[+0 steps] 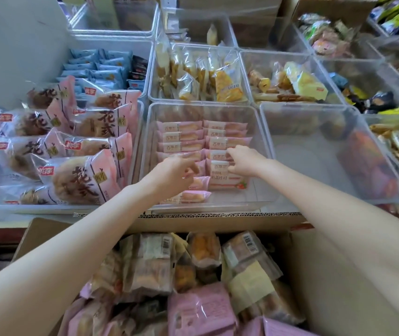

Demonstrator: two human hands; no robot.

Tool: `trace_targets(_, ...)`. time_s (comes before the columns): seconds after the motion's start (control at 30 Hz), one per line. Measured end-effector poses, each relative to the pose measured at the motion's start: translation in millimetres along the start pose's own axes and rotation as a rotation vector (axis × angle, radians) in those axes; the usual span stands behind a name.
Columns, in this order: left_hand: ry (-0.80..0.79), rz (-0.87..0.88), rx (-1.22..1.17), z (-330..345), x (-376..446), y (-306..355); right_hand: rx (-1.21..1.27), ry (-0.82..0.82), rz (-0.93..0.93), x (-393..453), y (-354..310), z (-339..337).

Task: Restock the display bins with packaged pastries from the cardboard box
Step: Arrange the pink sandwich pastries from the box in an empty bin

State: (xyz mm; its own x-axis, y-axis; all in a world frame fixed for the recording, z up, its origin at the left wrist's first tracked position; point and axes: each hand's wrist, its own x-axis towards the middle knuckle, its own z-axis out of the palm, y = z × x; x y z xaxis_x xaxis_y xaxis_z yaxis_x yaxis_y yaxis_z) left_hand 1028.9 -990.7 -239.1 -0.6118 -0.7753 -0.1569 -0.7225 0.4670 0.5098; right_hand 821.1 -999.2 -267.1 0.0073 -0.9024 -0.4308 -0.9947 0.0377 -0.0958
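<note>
The cardboard box (327,275), open at the near edge, is seen loaded with mixed packaged pastries. Beyond it, the clear display bin (259,117) is partly filled with two columns of pink pastry packets (227,141). The arranging step is judged to be in hand. The left hand (173,173) is loosely curled over the left column; whether a packet is gripped cannot be told. The right hand (241,160) pinches a right-column packet. More packets must next be fetched from the box.

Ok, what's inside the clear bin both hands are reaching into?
The clear bin holds small pink packaged pastries in two overlapping rows. The left hand and right hand cover the nearer packs, so how those packs lie cannot be seen.
</note>
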Motion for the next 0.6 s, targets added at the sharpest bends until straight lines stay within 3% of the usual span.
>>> trace_targets(0.13, 0.368, 0.277, -0.073, -2.4, -29.1, 34.5, 0.253, 0.187, -0.129, -47.4, -6.5, -25.8)
trace_targets(0.2, 0.403, 0.468, -0.009, -1.3, -46.3, 52.7, 0.311, 0.251, -0.204, -81.6, -12.6, -43.1)
trace_targets(0.3, 0.326, 0.707, 0.077, 7.8, -69.9, 74.3, 0.400, 0.220, -0.282, -134.1, -21.0, -65.0)
trace_targets(0.4, 0.215, 0.817, 0.176, 31.5, -92.6, 70.5, 0.463, 0.143, -0.309, -179.8, -29.3, -66.8)
trace_targets(0.5, 0.009, 0.749, 0.300, 64.7, -117.8, 51.2, 0.481, -0.080, -0.357, -208.7, -40.2, -37.8)
trace_targets(0.53, -0.134, 0.647, 0.353, 72.9, -126.7, 48.0, 0.418, -0.194, -0.373, -211.1, -43.9, -22.9)
trace_targets(0.6, -0.568, 0.360, 0.544, 93.7, -146.0, 37.8, 0.238, -0.385, -0.386, -206.4, -51.5, 9.4)
